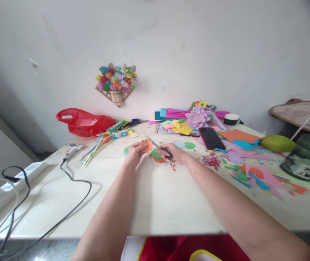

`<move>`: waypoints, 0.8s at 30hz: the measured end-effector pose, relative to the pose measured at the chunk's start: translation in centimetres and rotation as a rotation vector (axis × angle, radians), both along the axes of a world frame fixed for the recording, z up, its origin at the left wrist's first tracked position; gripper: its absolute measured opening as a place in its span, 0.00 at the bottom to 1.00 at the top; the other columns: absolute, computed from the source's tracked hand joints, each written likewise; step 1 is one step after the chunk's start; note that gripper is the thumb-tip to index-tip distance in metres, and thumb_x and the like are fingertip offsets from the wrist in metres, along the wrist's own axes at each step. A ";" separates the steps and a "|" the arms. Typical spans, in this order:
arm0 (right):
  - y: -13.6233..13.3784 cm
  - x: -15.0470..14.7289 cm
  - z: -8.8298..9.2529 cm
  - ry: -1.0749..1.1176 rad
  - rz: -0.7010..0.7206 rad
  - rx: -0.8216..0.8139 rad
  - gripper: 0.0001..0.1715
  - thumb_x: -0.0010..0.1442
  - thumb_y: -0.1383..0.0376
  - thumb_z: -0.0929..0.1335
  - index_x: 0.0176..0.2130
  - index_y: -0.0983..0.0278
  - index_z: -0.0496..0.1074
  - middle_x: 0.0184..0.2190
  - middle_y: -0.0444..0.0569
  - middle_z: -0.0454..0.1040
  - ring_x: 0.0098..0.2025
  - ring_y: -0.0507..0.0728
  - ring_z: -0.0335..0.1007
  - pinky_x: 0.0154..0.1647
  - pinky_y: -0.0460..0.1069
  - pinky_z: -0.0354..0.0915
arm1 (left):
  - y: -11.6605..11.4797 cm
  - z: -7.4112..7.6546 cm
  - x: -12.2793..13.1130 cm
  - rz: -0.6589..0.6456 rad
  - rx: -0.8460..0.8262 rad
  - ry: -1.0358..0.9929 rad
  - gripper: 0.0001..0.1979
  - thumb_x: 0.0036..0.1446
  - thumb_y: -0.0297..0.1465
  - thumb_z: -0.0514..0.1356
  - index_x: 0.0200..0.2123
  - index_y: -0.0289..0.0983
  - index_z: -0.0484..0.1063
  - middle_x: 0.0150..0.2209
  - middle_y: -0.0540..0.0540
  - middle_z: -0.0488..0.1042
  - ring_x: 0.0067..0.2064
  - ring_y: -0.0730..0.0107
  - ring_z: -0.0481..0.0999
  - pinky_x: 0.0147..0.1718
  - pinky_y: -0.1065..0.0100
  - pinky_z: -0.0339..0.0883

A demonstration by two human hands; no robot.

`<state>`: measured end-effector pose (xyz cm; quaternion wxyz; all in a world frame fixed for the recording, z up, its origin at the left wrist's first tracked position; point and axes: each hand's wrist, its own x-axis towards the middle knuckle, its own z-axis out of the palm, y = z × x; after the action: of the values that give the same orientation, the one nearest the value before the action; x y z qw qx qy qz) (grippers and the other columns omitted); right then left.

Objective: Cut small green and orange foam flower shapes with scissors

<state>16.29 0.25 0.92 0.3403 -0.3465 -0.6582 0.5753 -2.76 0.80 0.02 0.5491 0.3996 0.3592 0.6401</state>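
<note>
My left hand [135, 153] pinches an orange scalloped flower cutout [146, 145] over the middle of the table. In my right hand [177, 153] is a pair of scissors [166, 151] with dark handles, its blades pointing up and left toward the cutout's right edge. Whether the blades touch the cutout I cannot tell. Below the scissors lie green and orange round pieces [157, 157], partly hidden by my right hand. Small orange scraps [172, 166] are scattered just in front of them. Another green piece [126, 149] shows beside my left hand.
A glue gun [73, 150] with a black cord lies left, near coloured sticks [96, 150] and a red plastic bag [85, 123]. Rightward are a phone [212, 138], foam scraps [264, 174], a green mango-like fruit [278, 143] and a glass jar [307, 157]. Coloured sheets [171, 113] lie behind.
</note>
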 end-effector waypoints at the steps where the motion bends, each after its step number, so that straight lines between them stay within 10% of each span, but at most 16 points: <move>1: 0.0 0.0 0.0 -0.009 -0.013 -0.006 0.16 0.51 0.57 0.70 0.25 0.65 0.64 0.13 0.38 0.62 0.13 0.45 0.54 0.13 0.42 0.46 | -0.1 0.1 0.0 0.004 0.001 -0.005 0.12 0.30 0.27 0.70 0.18 0.34 0.69 0.21 0.49 0.73 0.24 0.75 0.71 0.25 0.72 0.62; 15: 1.0 0.0 -0.4 0.017 -0.233 -0.016 0.18 0.47 0.60 0.73 0.36 0.66 0.68 0.17 0.40 0.69 0.14 0.47 0.61 0.14 0.42 0.54 | -0.4 0.4 0.2 -0.020 0.024 0.021 0.15 0.28 0.31 0.73 0.17 0.34 0.70 0.20 0.49 0.73 0.25 0.73 0.72 0.31 0.68 0.66; 24: 0.8 0.2 0.2 -0.807 -0.477 0.535 0.17 0.46 0.50 0.71 0.32 0.59 0.79 0.31 0.49 0.79 0.36 0.58 0.73 0.31 0.47 0.60 | -0.1 0.2 0.2 0.016 -0.027 0.095 0.17 0.26 0.35 0.74 0.19 0.34 0.72 0.23 0.46 0.76 0.26 0.69 0.74 0.32 0.67 0.68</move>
<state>16.44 1.01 1.11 0.2582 -0.5809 -0.7632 0.1154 -2.59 0.69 0.24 0.5314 0.4194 0.3966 0.6200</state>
